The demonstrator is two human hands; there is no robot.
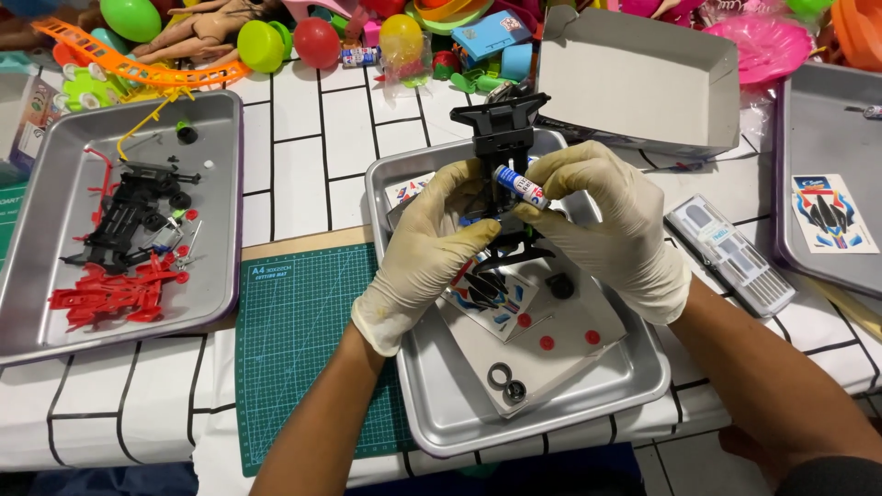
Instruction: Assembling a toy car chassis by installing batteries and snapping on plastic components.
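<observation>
Both my hands wear pale latex gloves over the middle metal tray [432, 404]. My left hand [424, 257] grips a black plastic toy car chassis [501, 133], held upright above the tray. My right hand [611, 230] pinches a small blue and white battery [520, 186] against the chassis. Below the hands lie a sticker sheet [491, 294], a white paper with red dots [560, 340] and small black tyres [507, 383].
A left metal tray [216, 276] holds black and red plastic parts. A green cutting mat [294, 340] lies under the trays. A grey cardboard box [643, 73], a clear tool case [730, 253], a right tray [818, 138] with a sticker, and colourful toys along the back.
</observation>
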